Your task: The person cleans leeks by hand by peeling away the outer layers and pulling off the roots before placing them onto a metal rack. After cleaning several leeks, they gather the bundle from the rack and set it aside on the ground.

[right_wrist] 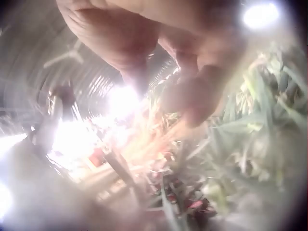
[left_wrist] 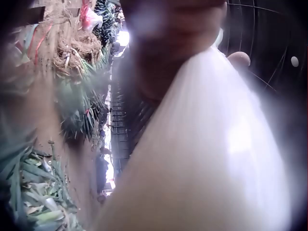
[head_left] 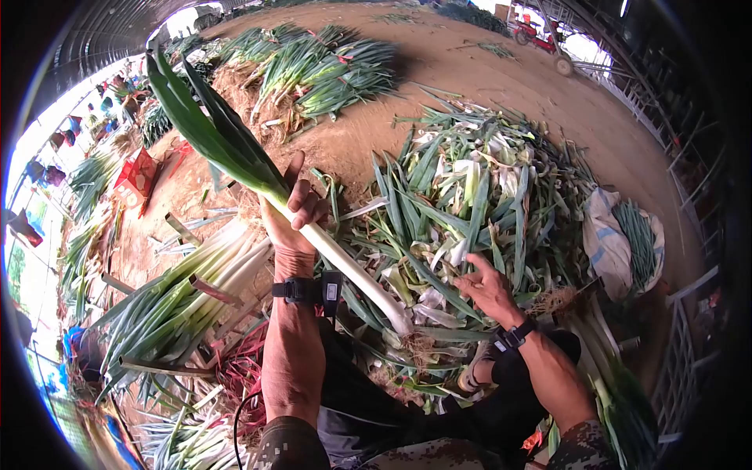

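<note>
My left hand point(head_left: 296, 213) grips a large green onion point(head_left: 354, 266) around its upper white stalk, in the head view. Its dark leaves rise to the upper left, while the white shank slants down right to a tuft of roots point(head_left: 421, 350). Close to the left wrist camera, the pale stalk point(left_wrist: 207, 159) fills much of the view. My right hand point(head_left: 487, 288) hovers over a heap of stripped leaves point(head_left: 470, 184), fingers loosely bent and holding nothing. Blurred right fingers point(right_wrist: 192, 96) show in the right wrist view, apart from the stalk.
A stack of green onions point(head_left: 184, 294) lies on a frame with metal posts point(head_left: 215, 290) at left. Red ties point(head_left: 243, 360) hang below it. More bundles point(head_left: 329, 70) lie on the dirt floor behind. A white sack point(head_left: 607, 243) stands right; further onions point(head_left: 619, 392) lie below it.
</note>
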`<state>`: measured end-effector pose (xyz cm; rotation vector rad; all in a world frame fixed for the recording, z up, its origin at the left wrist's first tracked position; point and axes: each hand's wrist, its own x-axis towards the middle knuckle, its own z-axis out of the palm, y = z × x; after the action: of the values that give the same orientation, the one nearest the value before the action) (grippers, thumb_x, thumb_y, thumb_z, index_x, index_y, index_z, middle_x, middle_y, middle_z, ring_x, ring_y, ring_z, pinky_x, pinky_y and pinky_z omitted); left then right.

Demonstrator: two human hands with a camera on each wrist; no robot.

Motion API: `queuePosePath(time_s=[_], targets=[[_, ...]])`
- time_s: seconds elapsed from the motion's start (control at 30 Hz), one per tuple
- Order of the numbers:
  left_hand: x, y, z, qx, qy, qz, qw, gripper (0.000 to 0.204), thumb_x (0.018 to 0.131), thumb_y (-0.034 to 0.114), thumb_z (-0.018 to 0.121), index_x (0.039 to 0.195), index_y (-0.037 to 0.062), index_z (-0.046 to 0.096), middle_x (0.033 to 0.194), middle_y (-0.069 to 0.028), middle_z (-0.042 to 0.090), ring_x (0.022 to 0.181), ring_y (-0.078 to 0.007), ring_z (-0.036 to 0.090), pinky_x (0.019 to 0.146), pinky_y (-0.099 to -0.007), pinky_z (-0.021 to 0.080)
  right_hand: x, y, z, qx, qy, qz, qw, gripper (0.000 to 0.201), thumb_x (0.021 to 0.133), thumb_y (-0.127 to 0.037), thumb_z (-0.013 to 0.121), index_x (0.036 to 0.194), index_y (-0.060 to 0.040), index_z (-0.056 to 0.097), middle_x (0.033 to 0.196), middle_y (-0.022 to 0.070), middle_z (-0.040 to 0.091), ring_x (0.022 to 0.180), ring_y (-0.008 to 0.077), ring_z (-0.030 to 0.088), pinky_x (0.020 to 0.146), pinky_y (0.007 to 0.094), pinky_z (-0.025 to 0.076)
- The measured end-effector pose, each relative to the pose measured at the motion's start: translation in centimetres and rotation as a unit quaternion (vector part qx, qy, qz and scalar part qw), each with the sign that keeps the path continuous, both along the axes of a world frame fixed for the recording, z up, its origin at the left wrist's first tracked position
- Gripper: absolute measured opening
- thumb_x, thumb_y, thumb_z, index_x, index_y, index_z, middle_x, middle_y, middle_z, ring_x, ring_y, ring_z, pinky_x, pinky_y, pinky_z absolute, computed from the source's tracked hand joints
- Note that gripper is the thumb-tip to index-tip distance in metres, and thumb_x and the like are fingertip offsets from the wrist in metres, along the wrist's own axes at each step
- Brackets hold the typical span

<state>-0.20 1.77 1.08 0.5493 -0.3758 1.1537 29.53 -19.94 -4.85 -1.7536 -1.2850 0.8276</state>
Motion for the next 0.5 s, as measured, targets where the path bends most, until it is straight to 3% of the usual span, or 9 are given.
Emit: queuePosePath(time_s=[0.07, 0.1, 0.17, 0.27, 0.37, 0.5], targets=[[0.1, -0.1, -0.1, -0.009, -0.001, 0.008, 1.0, 0.066, 0.107, 0.046, 0.028, 0.142, -0.0086, 0.04, 0.066, 0.0028, 0.042, 0.041, -0.0052, 0.039, 0.044, -0.0227, 0.034, -1.2, 0.1, 0.8, 0.01, 0.035, 0.067, 0.997, 0.039, 0.09, -0.026, 0.072, 0.117, 0.0009, 0.066, 0.087, 0.0067, 0.071, 0.077, 0.0137, 0.067, 0.07, 0.0282, 0.054], [0.1, 0.0, -0.2, -0.004, 0.003, 0.017, 1.0, 0.066, 0.107, 0.046, 0.028, 0.142, -0.0084, 0.04, 0.065, 0.0026, 0.042, 0.041, -0.0054, 0.039, 0.044, -0.0227, 0.034, -2.3, 0.0, 2.3, -0.007, 0.058, 0.107, 0.993, 0.035, 0.089, -0.028, 0.074, 0.11, 0.0005, 0.07, 0.093, 0.0083, 0.073, 0.083, 0.0136, 0.067, 0.076, 0.029, 0.054], [0.3, 0.3, -0.3, 0.008, 0.012, 0.033, 0.999, 0.067, 0.107, 0.048, 0.028, 0.142, -0.008, 0.041, 0.065, 0.0023, 0.043, 0.04, -0.0058, 0.039, 0.044, -0.0226, 0.035, -4.8, -0.5, 5.0, -0.089, 0.074, 0.15, 0.982, 0.028, 0.091, -0.019, 0.071, 0.109, 0.0027, 0.07, 0.092, 0.0055, 0.071, 0.083, 0.0091, 0.065, 0.077, 0.026, 0.053], [0.8, 0.0, -0.1, 0.004, 0.038, 0.067, 0.997, 0.07, 0.106, 0.051, 0.028, 0.142, -0.0073, 0.041, 0.063, 0.0018, 0.042, 0.039, -0.0065, 0.039, 0.043, -0.0234, 0.034, -6.1, -0.4, 2.7, -0.011, 0.027, 0.192, 0.981, 0.027, 0.09, -0.016, 0.072, 0.109, 0.0035, 0.07, 0.09, 0.0042, 0.071, 0.08, 0.0081, 0.064, 0.073, 0.0239, 0.053], [1.1, -0.3, 0.0, -0.021, 0.049, 0.087, 0.995, 0.073, 0.105, 0.055, 0.028, 0.14, -0.0073, 0.043, 0.062, 0.0016, 0.044, 0.039, -0.007, 0.039, 0.041, -0.0247, 0.032, -6.3, -0.2, 2.0, -0.057, 0.044, 0.152, 0.986, 0.028, 0.088, -0.02, 0.074, 0.105, 0.002, 0.071, 0.088, 0.0084, 0.074, 0.077, 0.0114, 0.067, 0.07, 0.028, 0.054], [1.0, -0.6, 0.4, -0.051, 0.069, 0.117, 0.989, 0.072, 0.105, 0.055, 0.028, 0.137, -0.0069, 0.046, 0.062, 0.0012, 0.047, 0.039, -0.0074, 0.039, 0.04, -0.0254, 0.031, -6.6, -0.5, 1.7, -0.063, 0.131, 0.155, 0.977, 0.027, 0.088, -0.019, 0.072, 0.103, 0.0028, 0.071, 0.084, 0.0085, 0.073, 0.077, 0.0079, 0.065, 0.066, 0.027, 0.052]])
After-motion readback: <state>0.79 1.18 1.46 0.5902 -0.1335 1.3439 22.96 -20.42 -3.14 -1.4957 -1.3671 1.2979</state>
